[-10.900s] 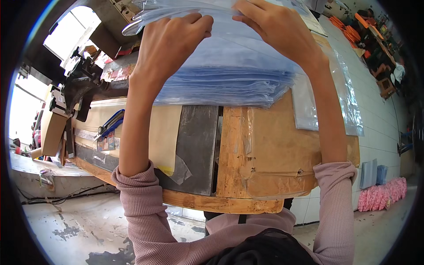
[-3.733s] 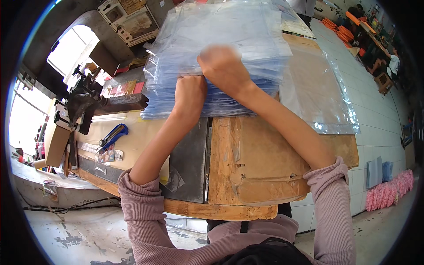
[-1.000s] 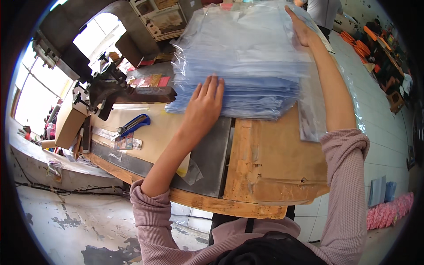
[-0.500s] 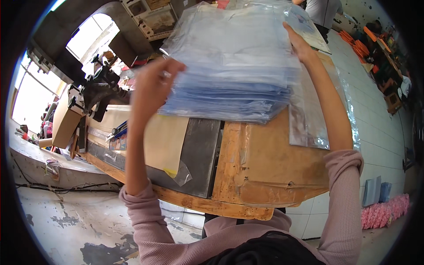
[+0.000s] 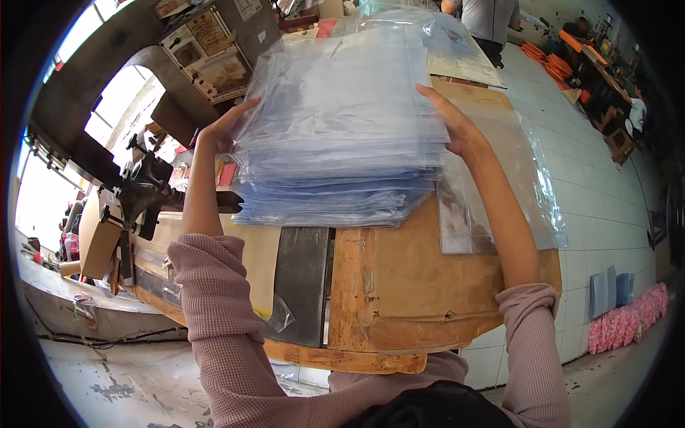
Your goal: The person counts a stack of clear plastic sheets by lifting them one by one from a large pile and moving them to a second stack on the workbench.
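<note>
A thick stack of clear, bluish plastic bags or sheets [image 5: 335, 135] lies across the far middle of the worktable, its near edges loosely layered. My left hand [image 5: 227, 128] grips the left side of the stack, thumb along the top edge and the other fingers partly hidden. On the opposite side my right hand [image 5: 457, 125] clasps the right edge, thumb pointing up and the fingers mostly out of sight behind the plastic. Both forearms reach forward on either side of the pile.
A black metal machine [image 5: 146, 185] stands left of the stack, its arm reaching close to the pile. Flat clear plastic [image 5: 467, 225] lies on the wooden table [image 5: 428, 285] at right. Pink bundles [image 5: 628, 319] sit on the floor. Another person [image 5: 491, 21] stands at the far right.
My left hand, blurred and raised over the left corner before, now rests against the stack's left side. My right hand stays at the right edge. The view has shifted slightly.
</note>
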Demonstrator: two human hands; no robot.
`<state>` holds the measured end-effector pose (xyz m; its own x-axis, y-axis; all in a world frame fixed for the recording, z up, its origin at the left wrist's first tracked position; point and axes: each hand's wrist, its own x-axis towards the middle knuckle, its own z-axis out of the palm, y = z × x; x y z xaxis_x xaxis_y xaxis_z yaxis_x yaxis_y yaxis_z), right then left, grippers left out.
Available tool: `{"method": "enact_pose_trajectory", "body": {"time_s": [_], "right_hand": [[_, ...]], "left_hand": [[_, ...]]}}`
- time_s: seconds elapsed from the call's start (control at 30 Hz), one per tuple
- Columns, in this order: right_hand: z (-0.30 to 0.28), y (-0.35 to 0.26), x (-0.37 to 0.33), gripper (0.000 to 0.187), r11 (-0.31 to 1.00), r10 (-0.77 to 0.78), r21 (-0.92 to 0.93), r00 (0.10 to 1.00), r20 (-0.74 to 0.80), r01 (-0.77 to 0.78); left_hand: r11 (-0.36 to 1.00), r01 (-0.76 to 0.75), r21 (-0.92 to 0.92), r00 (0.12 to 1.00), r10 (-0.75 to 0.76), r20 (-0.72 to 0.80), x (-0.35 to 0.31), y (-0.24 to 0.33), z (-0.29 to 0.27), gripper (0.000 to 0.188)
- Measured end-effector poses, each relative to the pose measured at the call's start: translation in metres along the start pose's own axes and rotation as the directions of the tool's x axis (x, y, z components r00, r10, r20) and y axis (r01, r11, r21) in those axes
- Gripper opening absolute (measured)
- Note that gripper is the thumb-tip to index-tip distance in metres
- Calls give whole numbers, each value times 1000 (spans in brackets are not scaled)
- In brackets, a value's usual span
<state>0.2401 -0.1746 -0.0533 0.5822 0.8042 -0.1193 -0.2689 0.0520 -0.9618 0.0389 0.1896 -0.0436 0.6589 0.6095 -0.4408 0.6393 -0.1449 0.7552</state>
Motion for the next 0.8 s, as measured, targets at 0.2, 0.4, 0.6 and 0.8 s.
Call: {"method": "enact_pose_trajectory", "body": {"time_s": [0.2,0.4,0.6,0.8], "right_hand": [[-12,13,16,43,970,-2,242,999,34,-7],[-5,14,13,38,982,-27,184,998,-53,37],[-2,6,5,29,946,30,321,997,68,-50],[-19,-33,3,20,967,-129,229,989,78,108]], "left_hand": [[999,-44,-15,997,45,62,-16,13,15,95],[998,-53,-44,998,54,27,-33,15,23,84],[995,-89,-48,993,85,-77,-44,15,29,67],[924,-266,-274,961,278,6,-20,16,25,45]]}}
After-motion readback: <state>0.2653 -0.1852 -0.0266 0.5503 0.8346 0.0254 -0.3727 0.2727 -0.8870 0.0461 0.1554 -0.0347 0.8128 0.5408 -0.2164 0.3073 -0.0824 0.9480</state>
